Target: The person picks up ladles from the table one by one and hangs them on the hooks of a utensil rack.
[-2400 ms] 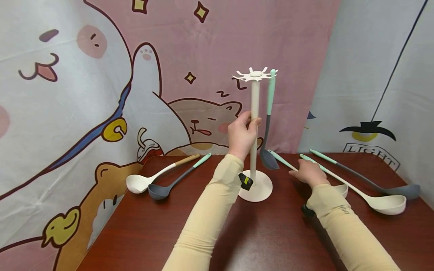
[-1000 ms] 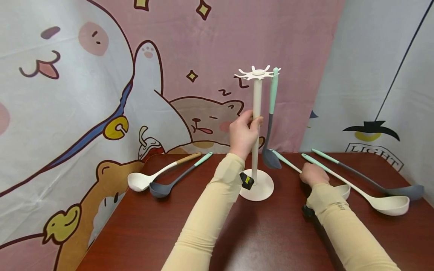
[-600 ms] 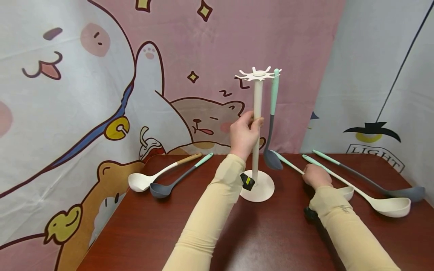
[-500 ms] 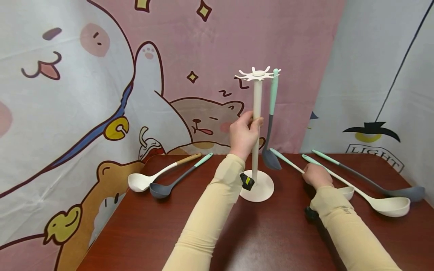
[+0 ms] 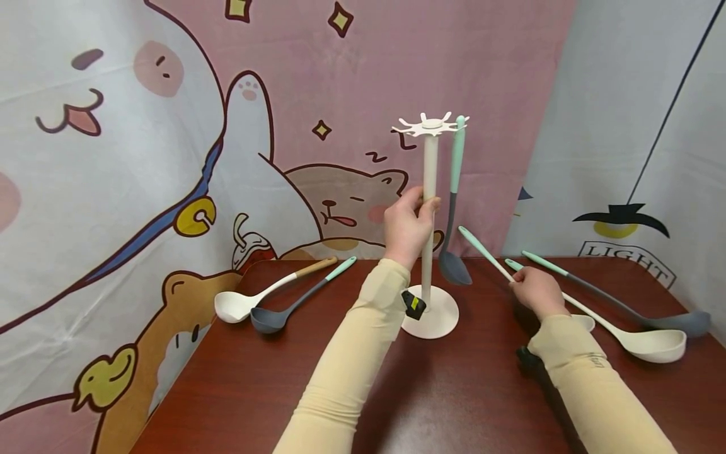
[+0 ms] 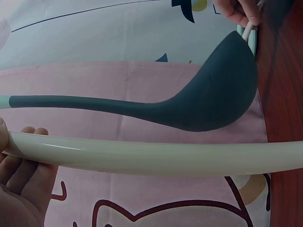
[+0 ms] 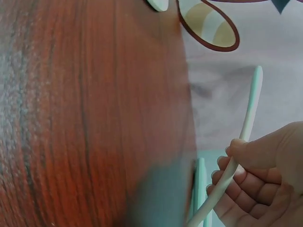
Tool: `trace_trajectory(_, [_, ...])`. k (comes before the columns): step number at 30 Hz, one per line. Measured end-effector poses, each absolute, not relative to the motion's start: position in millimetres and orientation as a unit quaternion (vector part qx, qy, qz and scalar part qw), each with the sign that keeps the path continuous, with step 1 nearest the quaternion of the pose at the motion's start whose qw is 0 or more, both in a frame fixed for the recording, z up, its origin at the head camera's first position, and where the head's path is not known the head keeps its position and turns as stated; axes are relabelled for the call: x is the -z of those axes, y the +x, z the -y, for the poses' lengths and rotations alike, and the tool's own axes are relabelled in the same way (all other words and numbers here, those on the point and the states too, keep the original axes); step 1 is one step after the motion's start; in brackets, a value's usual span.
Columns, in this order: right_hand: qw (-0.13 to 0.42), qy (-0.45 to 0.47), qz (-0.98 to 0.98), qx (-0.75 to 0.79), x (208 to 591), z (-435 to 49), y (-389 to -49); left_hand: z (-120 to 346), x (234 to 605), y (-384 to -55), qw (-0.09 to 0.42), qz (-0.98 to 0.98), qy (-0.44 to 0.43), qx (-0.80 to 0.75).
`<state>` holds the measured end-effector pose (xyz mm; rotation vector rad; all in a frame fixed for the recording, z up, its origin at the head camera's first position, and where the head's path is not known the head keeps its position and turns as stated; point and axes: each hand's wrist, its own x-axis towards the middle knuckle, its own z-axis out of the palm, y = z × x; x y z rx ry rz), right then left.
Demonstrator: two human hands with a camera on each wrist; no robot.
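Observation:
My left hand (image 5: 405, 227) grips the pole of a white utensil rack (image 5: 431, 164) with a hooked top. From one hook on the right hangs a ladle (image 5: 454, 268) with a grey bowl and mint handle; its bowl is close to the pole in the left wrist view. To the right of the rack, my right hand (image 5: 541, 293) pinches a white ladle (image 5: 482, 249) by its shaft. The mint handle tip of that ladle points up and away from me. Its bowl is mostly hidden behind my right sleeve. In the right wrist view, thumb and fingertips close on the shaft (image 7: 251, 109).
On the right of the table (image 5: 465, 391) lie a white ladle (image 5: 652, 345) and a grey ladle (image 5: 683, 323), both with mint handles. A white ladle (image 5: 229, 307) with a tan handle and another grey ladle (image 5: 269, 320) lie on the left. A printed cloth (image 5: 482, 63) hangs behind.
My right hand has taken hold of the white ladle's shaft and drawn slightly back and right. The ladle's handle end has risen off the table. My left hand stays on the pole.

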<state>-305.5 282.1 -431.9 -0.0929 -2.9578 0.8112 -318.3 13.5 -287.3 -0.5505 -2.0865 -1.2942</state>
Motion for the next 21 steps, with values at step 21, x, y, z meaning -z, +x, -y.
trace_trajectory(21, [0.135,-0.038,0.938,-0.316,421.7,-275.5,-290.1,-13.6,287.9,-318.8,0.311,0.791,-0.205,0.486])
